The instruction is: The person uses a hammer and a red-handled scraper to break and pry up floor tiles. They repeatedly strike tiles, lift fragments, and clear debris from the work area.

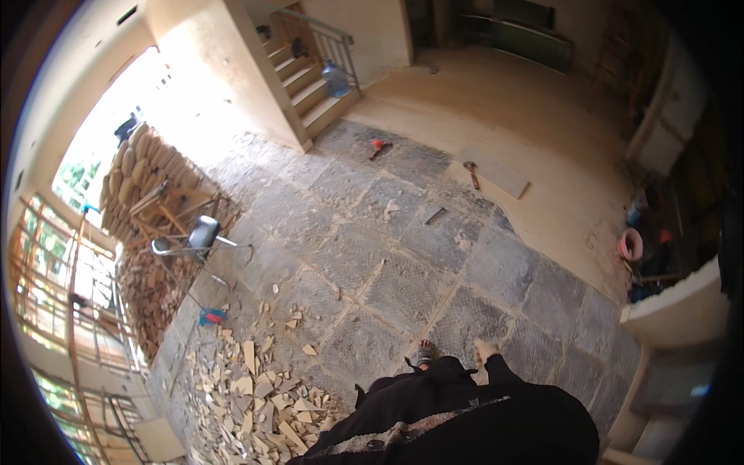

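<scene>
Neither of my hands shows in the head view. My black-clothed body (457, 422) fills the lower edge. Below it my two feet (422, 355) stand on a floor of large grey stone tiles (403, 287). A heap of broken pale tile pieces (248, 395) lies on the floor just to my left.
A metal chair (198, 240) stands at the left in front of stacked sacks (143, 174). Stairs with a water bottle (335, 77) rise at the back. A red tool (378, 146), a hammer (471, 172) on a flat board and a pink bucket (631, 245) lie further off.
</scene>
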A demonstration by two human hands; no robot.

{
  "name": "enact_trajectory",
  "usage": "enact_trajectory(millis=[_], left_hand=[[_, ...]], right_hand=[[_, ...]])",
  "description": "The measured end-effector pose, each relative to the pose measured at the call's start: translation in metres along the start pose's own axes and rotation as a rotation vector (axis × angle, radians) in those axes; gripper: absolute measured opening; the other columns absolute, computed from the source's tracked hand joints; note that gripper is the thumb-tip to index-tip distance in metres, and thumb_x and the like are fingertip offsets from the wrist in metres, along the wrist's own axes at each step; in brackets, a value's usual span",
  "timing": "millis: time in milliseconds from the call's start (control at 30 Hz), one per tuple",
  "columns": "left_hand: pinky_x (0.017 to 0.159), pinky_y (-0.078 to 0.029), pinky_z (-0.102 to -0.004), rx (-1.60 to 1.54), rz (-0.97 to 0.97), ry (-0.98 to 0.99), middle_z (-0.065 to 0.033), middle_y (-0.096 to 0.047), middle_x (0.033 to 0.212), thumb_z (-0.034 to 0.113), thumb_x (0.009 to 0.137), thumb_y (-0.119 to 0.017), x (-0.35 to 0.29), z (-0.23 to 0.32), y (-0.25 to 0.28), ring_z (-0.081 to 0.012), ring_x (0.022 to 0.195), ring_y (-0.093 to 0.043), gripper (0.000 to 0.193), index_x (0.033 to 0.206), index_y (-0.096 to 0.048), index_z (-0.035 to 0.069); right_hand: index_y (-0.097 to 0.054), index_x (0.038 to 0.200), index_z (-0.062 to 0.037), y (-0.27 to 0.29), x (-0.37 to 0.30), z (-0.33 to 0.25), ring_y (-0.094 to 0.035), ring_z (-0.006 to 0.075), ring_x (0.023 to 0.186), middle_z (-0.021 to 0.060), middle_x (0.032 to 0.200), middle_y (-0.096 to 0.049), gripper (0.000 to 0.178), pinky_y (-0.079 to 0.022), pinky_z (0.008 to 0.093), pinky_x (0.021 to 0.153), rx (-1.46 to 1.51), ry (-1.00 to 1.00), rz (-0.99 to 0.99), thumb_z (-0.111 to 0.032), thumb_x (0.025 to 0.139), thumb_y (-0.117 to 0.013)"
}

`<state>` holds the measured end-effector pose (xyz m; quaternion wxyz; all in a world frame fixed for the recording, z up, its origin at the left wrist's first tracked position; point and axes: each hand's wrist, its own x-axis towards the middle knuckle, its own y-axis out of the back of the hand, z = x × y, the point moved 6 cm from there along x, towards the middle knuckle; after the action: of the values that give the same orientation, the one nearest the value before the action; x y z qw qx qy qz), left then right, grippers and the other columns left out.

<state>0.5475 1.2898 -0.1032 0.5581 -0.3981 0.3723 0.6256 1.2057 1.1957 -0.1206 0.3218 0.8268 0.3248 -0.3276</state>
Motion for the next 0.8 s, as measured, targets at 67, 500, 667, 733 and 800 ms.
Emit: enact_trajectory(millis=[67,500,667,733,800], left_hand=[[0.062,-0.046,-0.0386,-0.153,-0.035,-0.01,-0.0054,-0.066,0.095,0.051,0.102,-0.062,0.005,0.02,-0.009,-0.0223,0.073,-0.058,0.037,0.126,-0.067,0.023],[0.117,-0.037,-0.0586,-0.082,0.172,0.04,-0.0151,-0.059,0.152,0.057,0.103,-0.056,0.118,0.198,-0.131,-0.0418,0.139,-0.054,0.074,0.161,-0.044,0.013],[0.113,-0.038,-0.0639,-0.06,0.172,0.147,-0.0183,-0.058,0.154,0.056,0.103,-0.056,0.153,0.274,-0.165,-0.0452,0.143,-0.051,0.074,0.16,-0.043,0.011],[0.103,-0.043,-0.059,0.263,0.19,-0.03,-0.0162,-0.062,0.144,0.047,0.104,-0.056,0.183,0.335,-0.167,-0.0426,0.132,-0.056,0.055,0.145,-0.052,0.01],[0.088,-0.05,-0.0468,0.908,0.214,-0.38,-0.0115,-0.068,0.128,0.035,0.105,-0.057,0.215,0.416,-0.17,-0.0366,0.113,-0.065,0.031,0.122,-0.061,0.009]], right_hand=[[-0.07,0.094,-0.0004,-0.013,0.029,-0.079,-0.061,0.0251,0.054,0.0129,0.075,-0.066,0.031,-0.049,0.0444,0.046,0.087,0.053,-0.061,-0.03,0.089,-0.077],[-0.069,0.105,-0.0033,-0.074,0.153,-0.209,-0.059,0.0255,0.059,0.0123,0.084,-0.064,0.037,-0.05,0.0477,0.051,-0.097,-0.083,-0.033,-0.039,0.094,-0.072],[-0.071,0.131,-0.0093,-0.13,0.172,-0.198,-0.073,0.0382,0.103,0.0196,0.117,-0.076,0.041,-0.058,0.0487,0.085,-0.895,0.623,-0.368,-0.037,0.102,-0.064],[-0.071,0.132,-0.0095,-0.139,0.178,-0.205,-0.073,0.0379,0.106,0.0195,0.12,-0.076,0.041,-0.057,0.048,0.087,-1.054,0.504,-0.422,-0.037,0.103,-0.063],[-0.07,0.133,-0.0098,-0.148,0.178,-0.24,-0.072,0.0376,0.108,0.0194,0.122,-0.075,0.041,-0.057,0.0474,0.088,-1.11,0.43,-0.431,-0.036,0.103,-0.062]])
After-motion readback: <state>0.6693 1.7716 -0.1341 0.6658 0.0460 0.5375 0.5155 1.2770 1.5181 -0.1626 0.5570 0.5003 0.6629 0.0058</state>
